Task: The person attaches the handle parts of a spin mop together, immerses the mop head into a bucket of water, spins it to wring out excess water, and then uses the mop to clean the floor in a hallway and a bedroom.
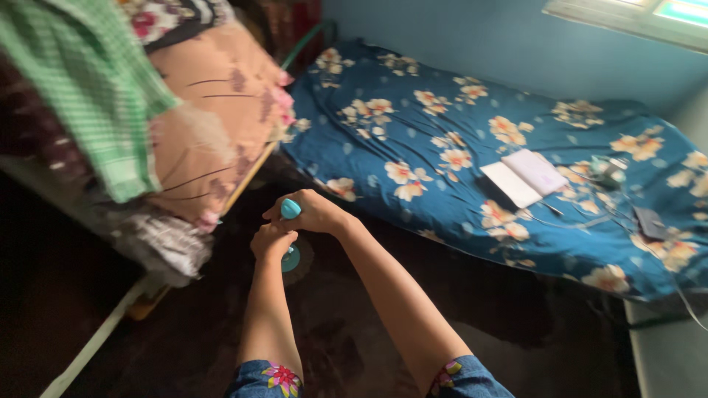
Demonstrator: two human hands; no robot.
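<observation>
Seen from above, a dark floor ran beside a mattress covered in a blue sheet with cream and orange flowers. To the left of the mattress, folded bedding was stacked: a green checked cloth lay over a peach quilt.

Just off the mattress's near edge, two bare arms reached forward over the floor. The left hand was closed around the lower part of a small turquoise object, whose exact kind could not be told. The right hand, touching the left from above, gripped the object's rounded turquoise top.

Further right, on the mattress, an open notebook lay flat, with a small dark device near it.
</observation>
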